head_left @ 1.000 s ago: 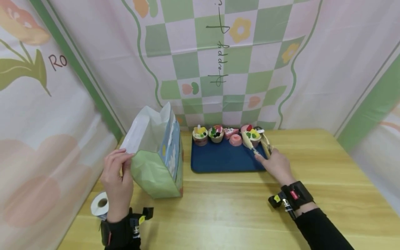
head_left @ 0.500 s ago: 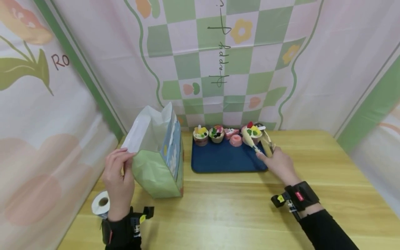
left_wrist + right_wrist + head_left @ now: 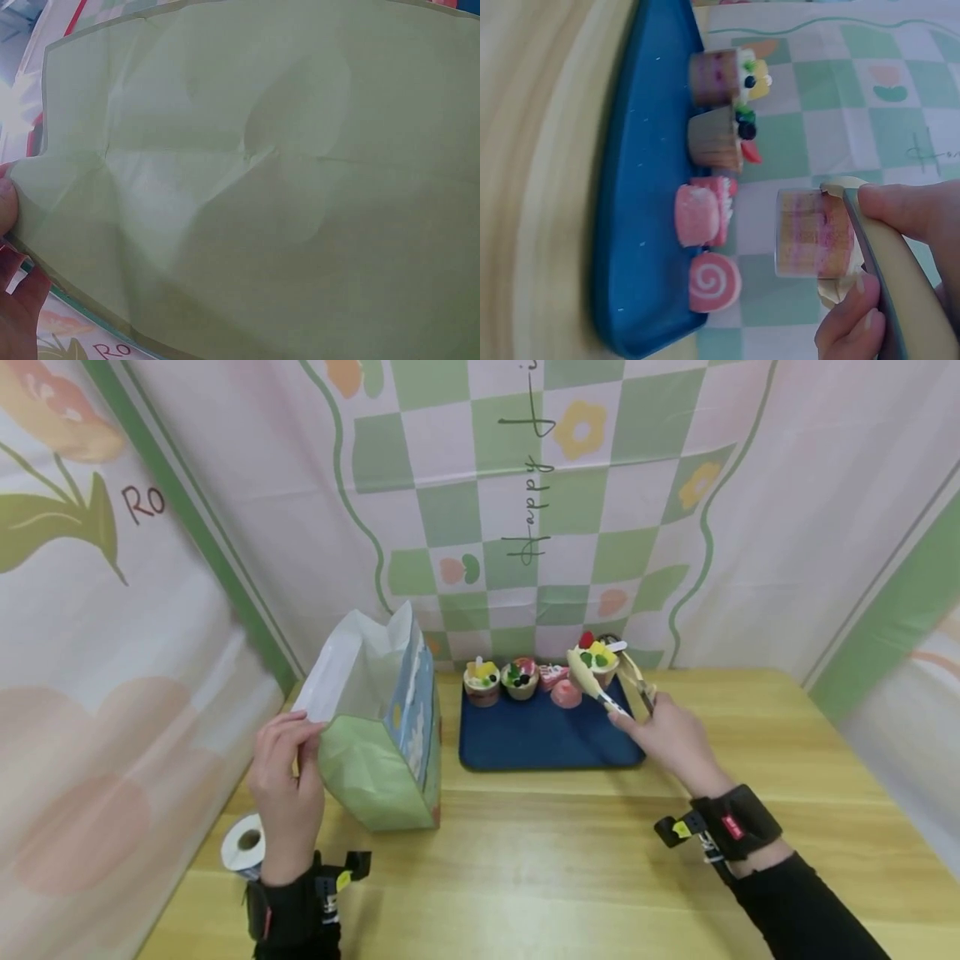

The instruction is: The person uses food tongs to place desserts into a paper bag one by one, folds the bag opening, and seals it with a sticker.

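Note:
My left hand [image 3: 288, 781] pinches the near left top edge of a green and blue paper bag [image 3: 378, 772], which stands upright with its mouth open. Its plain green side [image 3: 225, 187] fills most of the left wrist view. In my right hand [image 3: 675, 739] I grip a pair of tongs [image 3: 640, 685]. A clear dessert cup [image 3: 810, 232], layered and topped with fruit, is clamped between their ends. That cup hangs above the right part of a blue tray [image 3: 547, 739], apart from it.
Along the tray's back stand two more dessert cups [image 3: 482, 683], a pink cake slice [image 3: 553, 675] and a pink dome-shaped sweet [image 3: 566, 694]. A pink swirl roll [image 3: 715, 281] lies at the tray's end. A paper roll [image 3: 243, 843] stands left of my left wrist; a printed curtain [image 3: 480, 510] hangs behind.
The tongs have closed in on the dessert cup, and my right hand has raised it off the tray, slightly leftward. My left hand keeps its pinch on the bag.

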The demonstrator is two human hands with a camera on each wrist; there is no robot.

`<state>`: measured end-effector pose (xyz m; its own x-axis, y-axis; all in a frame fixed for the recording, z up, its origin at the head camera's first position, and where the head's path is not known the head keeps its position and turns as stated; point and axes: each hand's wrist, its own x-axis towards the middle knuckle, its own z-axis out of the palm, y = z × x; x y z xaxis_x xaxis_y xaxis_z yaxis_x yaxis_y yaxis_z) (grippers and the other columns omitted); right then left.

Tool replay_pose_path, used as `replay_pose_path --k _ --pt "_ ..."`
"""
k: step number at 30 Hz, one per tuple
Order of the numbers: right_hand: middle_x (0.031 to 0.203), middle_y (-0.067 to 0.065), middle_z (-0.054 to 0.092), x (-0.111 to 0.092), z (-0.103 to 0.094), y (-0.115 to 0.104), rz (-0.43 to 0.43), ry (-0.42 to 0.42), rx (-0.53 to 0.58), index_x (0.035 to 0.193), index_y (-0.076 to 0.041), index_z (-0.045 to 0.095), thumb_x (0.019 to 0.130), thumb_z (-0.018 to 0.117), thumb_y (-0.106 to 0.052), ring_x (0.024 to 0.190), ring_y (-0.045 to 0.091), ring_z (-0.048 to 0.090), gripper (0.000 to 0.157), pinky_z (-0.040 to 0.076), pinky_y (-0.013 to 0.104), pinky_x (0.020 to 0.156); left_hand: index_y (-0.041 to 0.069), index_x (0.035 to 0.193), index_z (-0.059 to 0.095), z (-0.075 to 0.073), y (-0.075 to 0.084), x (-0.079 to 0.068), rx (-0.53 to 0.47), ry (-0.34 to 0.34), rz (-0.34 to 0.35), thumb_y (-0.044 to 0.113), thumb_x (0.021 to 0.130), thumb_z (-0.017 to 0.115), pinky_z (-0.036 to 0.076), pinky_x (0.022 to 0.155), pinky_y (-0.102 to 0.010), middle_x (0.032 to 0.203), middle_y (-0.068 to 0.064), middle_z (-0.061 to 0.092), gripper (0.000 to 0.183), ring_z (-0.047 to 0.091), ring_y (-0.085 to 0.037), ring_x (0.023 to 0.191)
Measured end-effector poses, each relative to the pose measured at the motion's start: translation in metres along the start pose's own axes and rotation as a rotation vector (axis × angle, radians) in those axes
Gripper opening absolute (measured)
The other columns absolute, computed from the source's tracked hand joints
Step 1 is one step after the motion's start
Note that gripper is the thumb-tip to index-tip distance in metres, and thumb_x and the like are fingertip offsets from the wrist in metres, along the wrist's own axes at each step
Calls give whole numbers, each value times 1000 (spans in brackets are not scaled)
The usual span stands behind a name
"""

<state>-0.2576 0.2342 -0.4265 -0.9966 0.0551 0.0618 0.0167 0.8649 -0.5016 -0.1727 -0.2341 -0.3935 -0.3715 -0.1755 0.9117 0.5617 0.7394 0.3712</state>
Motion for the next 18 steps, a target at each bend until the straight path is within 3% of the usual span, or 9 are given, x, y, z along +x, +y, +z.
replay_pose_path --k 6,18 --pt "75 10 55 -4 -13 -15 -50 6 -10 98 -2 51 86 57 -68 62 23 54 67 37 29 49 -4 89 71 0 -1 0 0 5 -3 -10 87 63 44 102 -19 92 -20 68 10 62 -36 102" --pt "79 8 52 -14 -42 -54 -102 -59 6 98 -7 50 84 53 -74 65 22 52 68 36 29 51 -5 89 70 2 0 1 -2 10 -2 -11 87 63 45 102 -19 91 -20 68 10 62 -36 102"
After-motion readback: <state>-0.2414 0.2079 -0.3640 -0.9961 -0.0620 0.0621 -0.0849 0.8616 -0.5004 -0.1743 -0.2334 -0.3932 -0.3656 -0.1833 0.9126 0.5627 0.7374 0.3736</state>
